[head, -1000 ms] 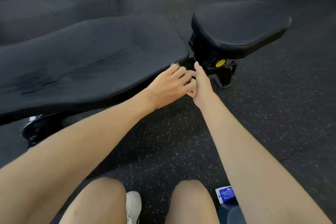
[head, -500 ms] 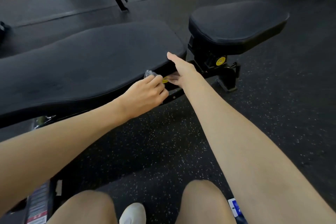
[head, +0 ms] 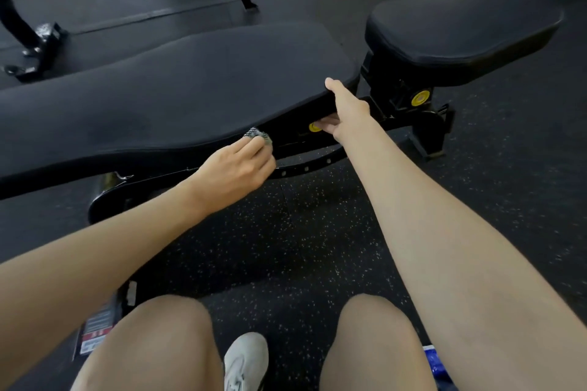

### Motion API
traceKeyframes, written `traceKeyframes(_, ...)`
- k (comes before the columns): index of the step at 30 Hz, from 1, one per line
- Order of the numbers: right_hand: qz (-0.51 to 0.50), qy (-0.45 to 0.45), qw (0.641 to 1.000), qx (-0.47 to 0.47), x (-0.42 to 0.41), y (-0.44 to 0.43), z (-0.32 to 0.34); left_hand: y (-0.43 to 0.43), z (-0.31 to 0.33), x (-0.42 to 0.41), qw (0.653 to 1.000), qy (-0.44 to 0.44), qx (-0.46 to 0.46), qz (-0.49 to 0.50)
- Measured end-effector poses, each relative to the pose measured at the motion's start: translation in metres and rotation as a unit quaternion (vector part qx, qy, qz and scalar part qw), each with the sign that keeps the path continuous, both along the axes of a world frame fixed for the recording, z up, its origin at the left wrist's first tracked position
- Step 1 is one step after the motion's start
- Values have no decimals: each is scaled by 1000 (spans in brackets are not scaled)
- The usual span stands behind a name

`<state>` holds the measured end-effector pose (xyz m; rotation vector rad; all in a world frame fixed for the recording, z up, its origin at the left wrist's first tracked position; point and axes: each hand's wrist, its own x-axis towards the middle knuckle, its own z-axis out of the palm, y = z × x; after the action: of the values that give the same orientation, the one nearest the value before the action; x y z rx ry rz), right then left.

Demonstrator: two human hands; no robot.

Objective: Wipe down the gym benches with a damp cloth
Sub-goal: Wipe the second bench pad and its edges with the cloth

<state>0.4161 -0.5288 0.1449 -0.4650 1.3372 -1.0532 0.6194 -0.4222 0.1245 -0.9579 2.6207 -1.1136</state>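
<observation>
Black bench pad (head: pixel 178 89) on speckled rubber floor (head: pixel 301 247), left grip (head: pixel 236 168) round checked cloth (head: pixel 258 136), right grip (head: pixel 347 109) round pad edge.

We see a dark rubber floor (head: pixel 305 232) flecked with pale specks, filling the view from 3 o'clock round to 6 o'clock. At 6 o'clock a white shoe (head: pixel 246 359) rests on it between two bare knees (head: pixel 165 330), its toe pointing up the frame. Near 5 o'clock, at the bottom edge, we make out a blue object (head: pixel 436 363), mostly hidden, and cannot tell what it is.
</observation>
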Motion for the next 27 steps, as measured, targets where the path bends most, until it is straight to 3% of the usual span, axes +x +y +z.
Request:
traceKeyframes(6, -10, -4, 1000, 16, 14, 11, 1, 8, 0, 3, 996, 76, -10, -45)
traceKeyframes(11, 123, 0, 992, 35, 36, 33, -12, -25, -1, -33, 994, 85, 0, -62)
traceKeyframes(16, 180, 17, 983, 43, 72, 48, -17, -2, -12, 19, 993, 78, -11, -83)
traceKeyframes(22, 178, -20, 983, 52, 88, 65, -19, 22, -8, 61, 991, 107, -20, -77)
traceKeyframes(27, 196, -51, 978, 46, 92, 70, -9, 44, -11, 105, 990, 140, -13, -17)
